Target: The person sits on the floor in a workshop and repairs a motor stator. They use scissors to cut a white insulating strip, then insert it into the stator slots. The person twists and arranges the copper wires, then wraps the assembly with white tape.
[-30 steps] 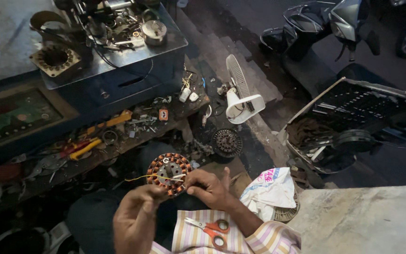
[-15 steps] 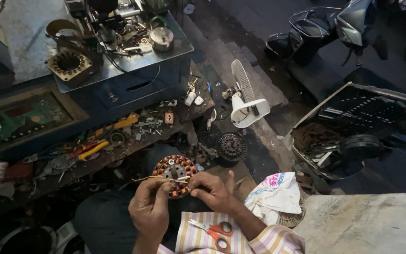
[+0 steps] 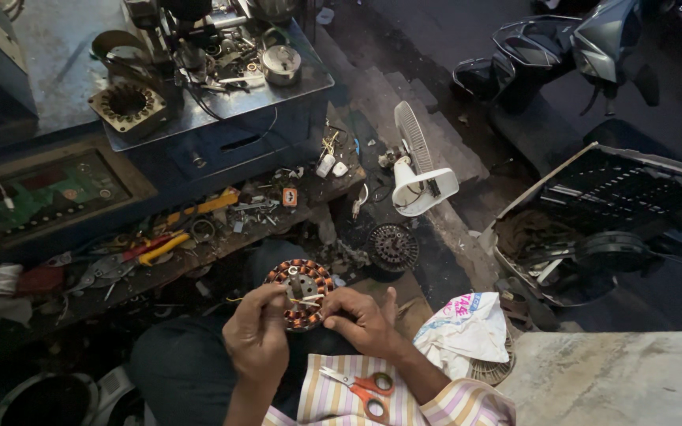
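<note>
While the left hand (image 3: 256,338) pinches a thin pale strip at the round copper-wound motor stator (image 3: 300,293), gripped over the lap by the right hand (image 3: 363,319), a slip could nick windings; red-handled scissors (image 3: 361,390) lie close.

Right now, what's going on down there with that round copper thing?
A person sits at a cluttered workbench, holding a round motor stator wound with copper coils over the lap. The right hand grips its edge; the left hand pinches a thin strip or wire lying across it. Orange-handled scissors lie on a striped cloth on the lap. Another dark stator and a small white fan sit on the floor beyond.
</note>
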